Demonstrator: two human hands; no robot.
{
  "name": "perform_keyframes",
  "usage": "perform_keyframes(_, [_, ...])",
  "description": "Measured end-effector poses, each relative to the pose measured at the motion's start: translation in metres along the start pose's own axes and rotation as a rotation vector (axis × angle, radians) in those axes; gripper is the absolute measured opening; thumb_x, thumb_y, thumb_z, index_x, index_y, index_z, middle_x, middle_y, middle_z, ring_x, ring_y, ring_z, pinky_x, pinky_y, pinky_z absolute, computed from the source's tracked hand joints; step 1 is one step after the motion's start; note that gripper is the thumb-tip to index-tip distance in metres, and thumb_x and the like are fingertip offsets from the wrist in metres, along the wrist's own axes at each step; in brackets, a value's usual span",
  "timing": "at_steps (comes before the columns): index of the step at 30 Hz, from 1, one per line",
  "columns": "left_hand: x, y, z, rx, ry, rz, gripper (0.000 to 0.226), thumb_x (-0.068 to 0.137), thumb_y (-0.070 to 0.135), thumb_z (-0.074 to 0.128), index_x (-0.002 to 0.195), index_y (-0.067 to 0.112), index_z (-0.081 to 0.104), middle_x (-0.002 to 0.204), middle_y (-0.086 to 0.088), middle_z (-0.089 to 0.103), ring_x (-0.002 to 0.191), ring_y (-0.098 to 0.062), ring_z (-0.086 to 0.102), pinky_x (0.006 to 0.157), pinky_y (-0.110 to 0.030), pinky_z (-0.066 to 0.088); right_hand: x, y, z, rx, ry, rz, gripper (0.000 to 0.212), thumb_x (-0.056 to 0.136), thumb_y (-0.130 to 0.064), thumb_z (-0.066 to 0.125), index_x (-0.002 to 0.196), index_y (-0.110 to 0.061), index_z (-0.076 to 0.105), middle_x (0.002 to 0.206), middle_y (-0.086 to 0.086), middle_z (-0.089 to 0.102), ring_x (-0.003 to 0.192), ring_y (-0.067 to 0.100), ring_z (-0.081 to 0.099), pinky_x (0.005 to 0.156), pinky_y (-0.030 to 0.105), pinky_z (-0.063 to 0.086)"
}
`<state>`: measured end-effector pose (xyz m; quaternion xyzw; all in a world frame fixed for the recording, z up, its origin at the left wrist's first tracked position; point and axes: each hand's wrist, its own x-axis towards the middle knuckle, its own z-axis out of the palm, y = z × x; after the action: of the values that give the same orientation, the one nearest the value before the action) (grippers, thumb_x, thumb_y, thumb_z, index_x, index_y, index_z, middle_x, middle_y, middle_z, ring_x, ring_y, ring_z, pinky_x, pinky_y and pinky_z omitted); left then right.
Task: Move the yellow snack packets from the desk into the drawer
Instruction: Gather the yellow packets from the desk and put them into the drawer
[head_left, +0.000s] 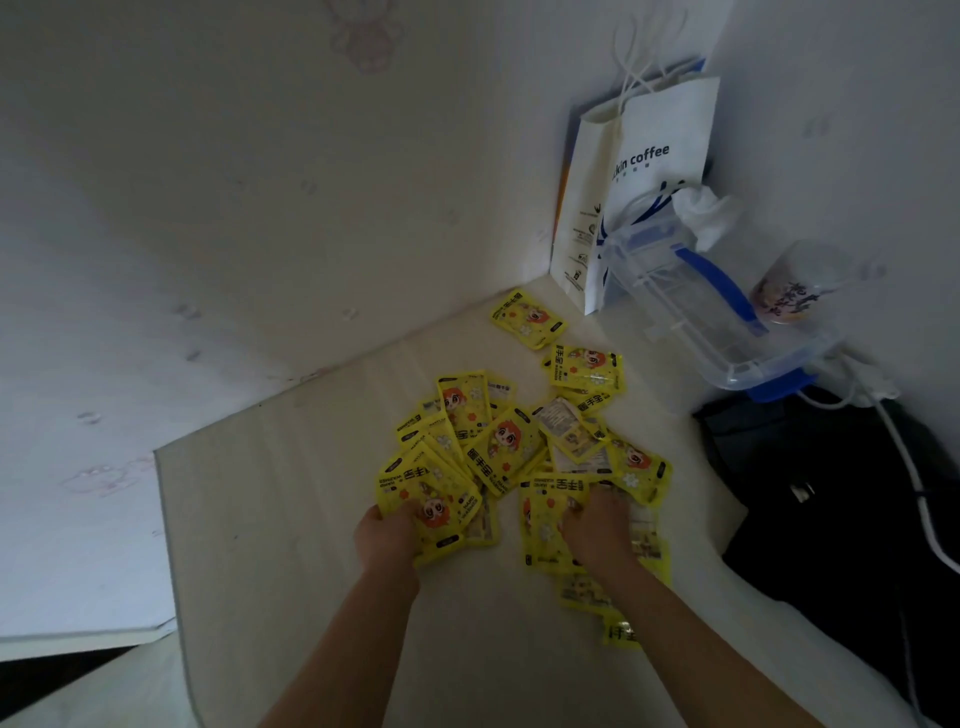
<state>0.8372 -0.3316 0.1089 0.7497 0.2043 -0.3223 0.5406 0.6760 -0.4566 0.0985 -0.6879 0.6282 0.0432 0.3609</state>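
My left hand (387, 535) grips several yellow snack packets (506, 447) at the pile's near edge; my right hand (597, 525) presses down on others, grip unclear.

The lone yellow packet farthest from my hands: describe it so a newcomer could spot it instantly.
Find the white paper coffee bag standing in the desk's far corner. Just left of its base lies one yellow packet, flat on the desk. Unlike the heaped packets, it lies alone, overlapping none.

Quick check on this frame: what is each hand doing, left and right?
Left hand: gripping a bunch of yellow snack packets at the pile's near left edge.
Right hand: on the packets at the pile's near right; grip cannot be told.
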Motion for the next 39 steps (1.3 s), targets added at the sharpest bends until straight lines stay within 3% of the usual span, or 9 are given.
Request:
perform_keyframes(2, [0.0,0.0,0.0,-0.002,0.012,0.005,0.011,0.083,0.005,0.065,0.094,0.008,0.066,0.071,-0.005,0.061,0.058,-0.022,0.055,0.05,-0.025,0.044,0.001,0.0,0.006,-0.073,-0.023,0.004,0.025,0.094,-0.018,0.047,0.112,-0.001,0.047,0.132,0.026,0.04,0.117,0.04,0.043,0.084,0.038,0.041])
perform_keyframes(4, [0.001,0.0,0.0,-0.001,0.024,0.016,0.011,0.082,0.005,0.065,0.092,0.009,0.067,0.073,-0.006,0.062,0.061,-0.023,0.057,0.051,-0.026,0.046,0.001,-0.001,0.01,-0.114,-0.024,-0.006,0.02,0.093,-0.018,0.048,0.109,-0.006,0.047,0.137,0.027,0.034,0.119,0.043,0.042,0.091,0.04,0.042])
perform_keyframes(9, [0.007,0.0,-0.001,0.002,0.036,0.018,0.012,0.081,0.006,0.067,0.094,0.008,0.069,0.079,-0.009,0.066,0.075,-0.029,0.064,0.068,-0.037,0.054,-0.002,-0.006,0.017,-0.121,0.036,0.001,0.013,0.093,-0.017,0.046,0.104,-0.013,0.05,0.135,0.025,0.029,0.113,0.044,0.047,0.091,0.042,0.043])
perform_keyframes(14, [0.01,0.002,-0.005,-0.018,0.058,0.035,0.012,0.082,0.005,0.066,0.093,0.011,0.066,0.083,-0.011,0.065,0.074,-0.028,0.063,0.066,-0.035,0.052,-0.007,-0.008,0.024,-0.091,0.065,-0.032,0.026,0.093,-0.008,0.045,0.118,-0.012,0.051,0.136,0.025,0.022,0.116,0.045,0.043,0.094,0.041,0.041])
perform_keyframes(20, [0.013,0.005,-0.013,-0.065,0.089,0.037,0.01,0.083,0.006,0.066,0.092,0.01,0.066,0.086,-0.011,0.066,0.071,-0.026,0.061,0.058,-0.028,0.05,-0.004,-0.014,0.027,-0.086,0.01,-0.053,0.033,0.09,-0.001,0.048,0.122,-0.006,0.048,0.125,0.023,0.04,0.106,0.037,0.047,0.081,0.034,0.042])
perform_keyframes(25, [0.016,0.004,-0.014,-0.102,0.079,0.031,0.014,0.078,0.008,0.073,0.088,0.015,0.065,0.097,-0.013,0.07,0.085,-0.03,0.068,0.076,-0.045,0.059,-0.004,-0.015,0.019,-0.179,0.02,-0.027,0.032,0.096,-0.01,0.046,0.127,-0.008,0.043,0.127,0.02,0.047,0.112,0.039,0.052,0.085,0.038,0.043])
perform_keyframes(29, [0.013,0.003,-0.014,-0.115,0.045,0.053,0.018,0.08,0.006,0.074,0.089,0.016,0.061,0.098,-0.012,0.068,0.089,-0.033,0.068,0.081,-0.053,0.057,-0.007,-0.005,0.02,-0.042,-0.003,-0.087,0.024,0.095,-0.008,0.045,0.118,-0.001,0.046,0.115,0.022,0.054,0.096,0.032,0.055,0.071,0.036,0.043])
perform_keyframes(36, [0.007,0.004,-0.016,-0.141,0.004,0.093,0.023,0.083,0.003,0.07,0.098,0.016,0.058,0.095,-0.007,0.065,0.085,-0.028,0.065,0.077,-0.042,0.056,-0.018,-0.004,0.01,0.106,-0.137,-0.09,0.042,0.094,-0.008,0.049,0.134,-0.003,0.039,0.126,0.016,0.054,0.112,0.031,0.055,0.075,0.03,0.042])
perform_keyframes(39, [0.008,0.007,-0.018,-0.161,0.019,0.123,0.023,0.082,0.005,0.071,0.096,0.017,0.057,0.097,-0.007,0.066,0.086,-0.027,0.066,0.075,-0.041,0.057,-0.024,-0.01,0.003,0.151,-0.198,-0.114,0.031,0.094,-0.01,0.049,0.124,-0.008,0.041,0.12,0.013,0.056,0.101,0.029,0.059,0.068,0.033,0.042])
